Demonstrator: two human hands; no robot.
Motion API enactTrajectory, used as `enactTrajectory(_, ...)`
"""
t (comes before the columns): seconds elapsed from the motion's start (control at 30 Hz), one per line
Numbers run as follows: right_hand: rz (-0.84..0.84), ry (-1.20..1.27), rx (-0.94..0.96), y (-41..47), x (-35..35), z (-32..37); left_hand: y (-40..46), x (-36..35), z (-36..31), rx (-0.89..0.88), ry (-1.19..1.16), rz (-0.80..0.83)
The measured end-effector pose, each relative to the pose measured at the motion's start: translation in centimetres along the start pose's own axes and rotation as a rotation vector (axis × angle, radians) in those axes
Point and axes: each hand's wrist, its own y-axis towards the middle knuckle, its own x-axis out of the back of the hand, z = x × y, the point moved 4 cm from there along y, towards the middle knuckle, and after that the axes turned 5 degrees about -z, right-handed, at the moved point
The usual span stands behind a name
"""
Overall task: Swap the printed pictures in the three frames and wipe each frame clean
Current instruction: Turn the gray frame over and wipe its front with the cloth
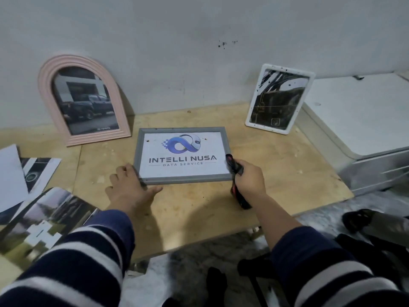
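Head cam: grey frame [182, 155] lies flat mid-worktop [276, 173], reading "INTELLI NUSA DATA SERVICE". Left hand [130, 191] has its grip spread apart, fingers pressed on the frame's near-left corner. Right hand [249, 176] is clamped on a black-and-red tool [238, 181] at the frame's right edge; can't tell what kind. The frame looks light and stiff, its front probably fragile, so I'd hold it by the edges. The pink arched frame [83, 99] against the wall shows a truck print reading "TOYOTA". White frame [280, 98] leans far right, loose prints [42, 171] left.
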Motion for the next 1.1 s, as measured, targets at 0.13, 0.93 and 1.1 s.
enactTrajectory(0.13,0.019,-0.306,0.042,-0.7,-2.9,0.2,0.3,-0.9,1.9,-0.027,-0.146,0.033)
enactTrajectory(0.93,0.029,-0.312,0.095,-3.0,-6.7,3.4,1.0,-1.2,3.3,-0.051,-0.294,-0.050)
enactTrajectory(1.1,0.083,-0.365,0.162,-3.1,-8.0,5.2,1.1,-1.1,3.6,-0.085,-0.315,-0.020)
